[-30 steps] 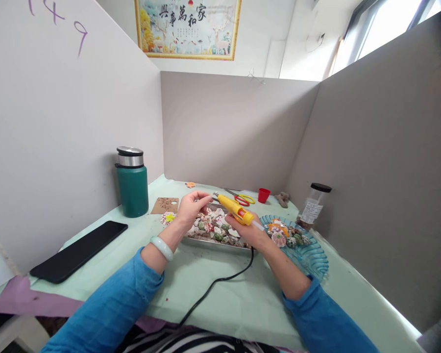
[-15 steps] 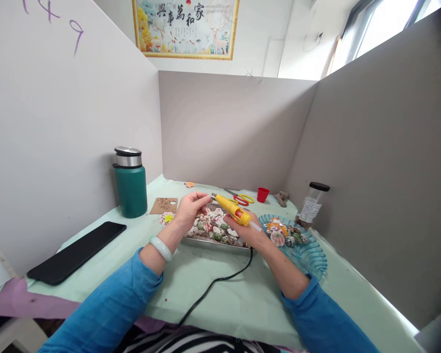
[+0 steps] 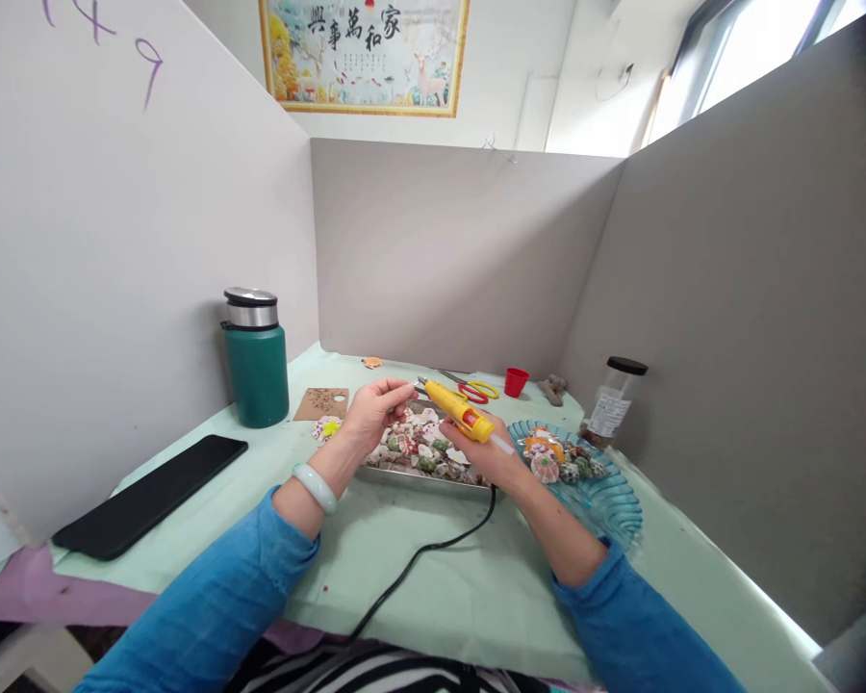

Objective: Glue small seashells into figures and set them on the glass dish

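Note:
My right hand [image 3: 487, 452] is wrapped round a yellow hot glue gun [image 3: 460, 412], its nozzle pointing up and left and a clear glue stick jutting from the back. My left hand [image 3: 375, 409] is closed in a pinch close to the nozzle tip. Whatever sits between those fingertips is too small to make out. Below both hands lies a metal tray [image 3: 411, 483] filled with seashells [image 3: 425, 445], partly covered by the right hand. A black cord [image 3: 419, 553] runs from near the right hand toward the table's front edge.
On the right stand a blue glass plate [image 3: 613, 515] with shells and a black-lidded jar [image 3: 613, 399]. Behind are scissors [image 3: 480, 391], a red cup [image 3: 516, 382] and a cardboard piece [image 3: 321, 404]. To the left are a green flask [image 3: 256, 371] and a black phone-like slab [image 3: 151, 496]. Partitions enclose three sides.

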The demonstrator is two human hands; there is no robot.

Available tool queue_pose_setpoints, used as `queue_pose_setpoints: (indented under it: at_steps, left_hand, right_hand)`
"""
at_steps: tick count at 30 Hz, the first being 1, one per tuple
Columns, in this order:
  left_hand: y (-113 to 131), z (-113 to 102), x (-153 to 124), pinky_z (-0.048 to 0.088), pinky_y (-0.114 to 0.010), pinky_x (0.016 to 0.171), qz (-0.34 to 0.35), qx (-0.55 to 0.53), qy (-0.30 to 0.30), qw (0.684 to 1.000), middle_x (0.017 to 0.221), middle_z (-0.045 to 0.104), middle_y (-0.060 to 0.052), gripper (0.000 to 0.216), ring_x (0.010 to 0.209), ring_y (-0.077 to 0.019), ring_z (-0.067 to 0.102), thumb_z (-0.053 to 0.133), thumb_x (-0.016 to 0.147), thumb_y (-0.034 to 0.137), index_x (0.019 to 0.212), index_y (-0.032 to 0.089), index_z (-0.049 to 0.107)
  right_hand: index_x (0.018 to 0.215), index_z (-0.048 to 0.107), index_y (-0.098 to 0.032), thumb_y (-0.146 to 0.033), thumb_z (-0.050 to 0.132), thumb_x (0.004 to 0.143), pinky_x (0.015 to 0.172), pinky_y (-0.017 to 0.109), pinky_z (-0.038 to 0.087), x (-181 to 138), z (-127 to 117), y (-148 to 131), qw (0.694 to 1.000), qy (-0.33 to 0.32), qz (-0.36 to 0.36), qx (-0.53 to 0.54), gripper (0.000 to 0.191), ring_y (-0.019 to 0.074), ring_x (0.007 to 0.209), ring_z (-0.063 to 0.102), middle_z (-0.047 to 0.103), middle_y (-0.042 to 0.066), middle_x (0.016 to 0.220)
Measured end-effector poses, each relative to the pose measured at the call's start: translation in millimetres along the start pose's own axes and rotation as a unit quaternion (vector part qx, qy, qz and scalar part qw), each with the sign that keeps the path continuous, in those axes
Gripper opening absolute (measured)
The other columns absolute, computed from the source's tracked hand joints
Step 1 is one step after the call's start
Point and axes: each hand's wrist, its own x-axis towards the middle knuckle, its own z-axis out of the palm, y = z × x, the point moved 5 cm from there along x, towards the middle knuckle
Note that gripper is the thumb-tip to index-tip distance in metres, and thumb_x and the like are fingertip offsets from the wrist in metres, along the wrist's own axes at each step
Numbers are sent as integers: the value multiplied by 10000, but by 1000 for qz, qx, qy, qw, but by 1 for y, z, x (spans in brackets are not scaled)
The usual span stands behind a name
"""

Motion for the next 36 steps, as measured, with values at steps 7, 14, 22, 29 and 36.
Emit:
queue_pose_setpoints:
  at_steps: [7,14,22,29,36]
  left_hand:
    - [-2,-2,2,340,-197,463,-4,-6,-3,1000,580,558,17,313,486,-58,434,778,600,351,770,127,640]
    - [0,-3,1,332,-188,446,-3,-8,15,1000,582,568,17,309,474,-50,432,786,585,337,753,126,636]
    - [0,-1,0,312,-191,425,4,11,13,1000,656,607,3,304,469,-44,436,785,583,329,758,128,639]
    - [0,-3,1,321,-185,429,4,11,18,1000,658,614,3,295,463,-37,434,778,597,323,760,119,641]
    - [-1,-5,2,321,-187,425,16,18,23,999,709,640,-25,294,469,-40,430,775,602,323,762,114,644]
  right_hand:
    - [786,585,-196,-416,577,745,540,251,407,-1,1,-3,1000,-14,0,7,225,135,575,492,566,-9,650]
    - [777,599,-204,-405,579,739,537,248,397,-1,0,-2,1000,-8,2,5,205,133,563,484,560,-16,625]
    - [749,591,-205,-414,566,760,570,255,405,0,-2,-2,1000,8,-9,-17,211,140,585,496,565,-11,641]
    - [786,593,-197,-403,562,763,544,245,396,-2,0,-3,999,-10,-27,-20,209,128,573,476,562,-14,649]
    - [757,585,-194,-414,557,774,550,239,399,-1,-2,-5,999,8,-33,-39,222,125,567,494,559,-21,633]
